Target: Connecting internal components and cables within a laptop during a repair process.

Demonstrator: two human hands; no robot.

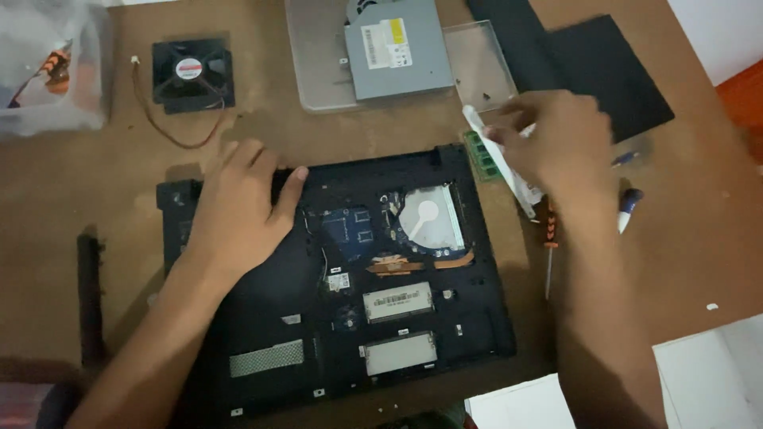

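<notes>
Laptop base (262, 318): black, with a blue circuit board, copper-orange heat pipe, two silver-grey plates and a grey mesh patch inside. Worktop (119, 183) under it: brown. Above the laptop base, optical drive (393, 56): grey, white and yellow label. Up-left, fan (193, 75): black, red-and-white centre sticker. Right hand (556, 143) at its upper right corner holds a white tube (497, 155); green memory module (481, 156) beside. Right of it, screwdriver (550, 238): orange-black handle.

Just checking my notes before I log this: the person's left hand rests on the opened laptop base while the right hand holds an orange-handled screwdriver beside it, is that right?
Not quite. The left hand does rest on the opened laptop base, but the right hand holds a white tube, not the screwdriver. The orange-handled screwdriver lies on the table beside the base, as the head view shows.
</notes>
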